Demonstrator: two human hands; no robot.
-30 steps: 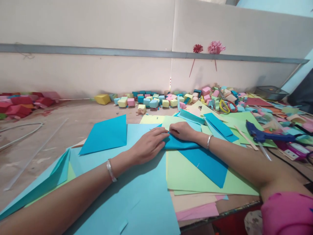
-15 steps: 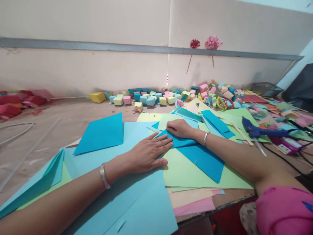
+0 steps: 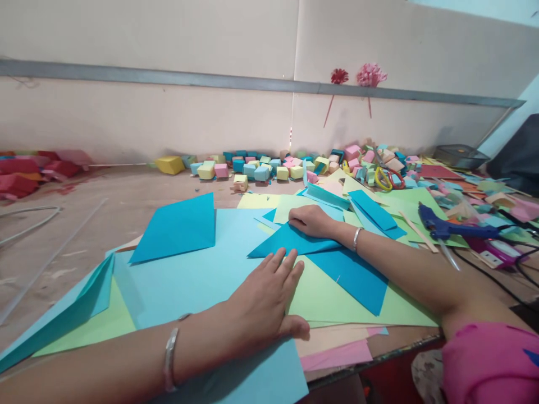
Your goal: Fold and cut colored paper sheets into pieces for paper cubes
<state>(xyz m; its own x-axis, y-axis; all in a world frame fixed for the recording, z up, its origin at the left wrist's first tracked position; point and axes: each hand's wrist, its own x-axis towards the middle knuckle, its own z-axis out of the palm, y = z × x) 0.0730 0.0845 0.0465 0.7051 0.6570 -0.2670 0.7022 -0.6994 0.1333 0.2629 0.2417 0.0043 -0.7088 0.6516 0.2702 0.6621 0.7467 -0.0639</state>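
A sheet of deep blue paper (image 3: 278, 242), folded to a point at its left, lies on lighter sheets in front of me. My right hand (image 3: 311, 220) is closed at its upper edge, knuckles pressing down, with the fingertips mostly hidden. Just below the fold, my left hand (image 3: 267, 300) is open, fingers stretched toward its lower edge; whether they touch it I cannot tell. Under that hand spreads a light blue sheet (image 3: 181, 289). Another deep blue piece (image 3: 351, 278) sticks out below the folded one, over a pale green sheet (image 3: 324, 300).
A separate blue sheet (image 3: 177, 227) lies at left. Small paper boxes (image 3: 261, 173) line the wall. At right are scissors (image 3: 384, 178), a blue glue gun (image 3: 450, 227), a purple power strip (image 3: 494, 249) with cords, and paper scraps. The table edge (image 3: 379, 359) runs close in front.
My left hand has moved off the folded blue paper, down toward me, uncovering its left point. My right hand stays on the paper's upper edge.
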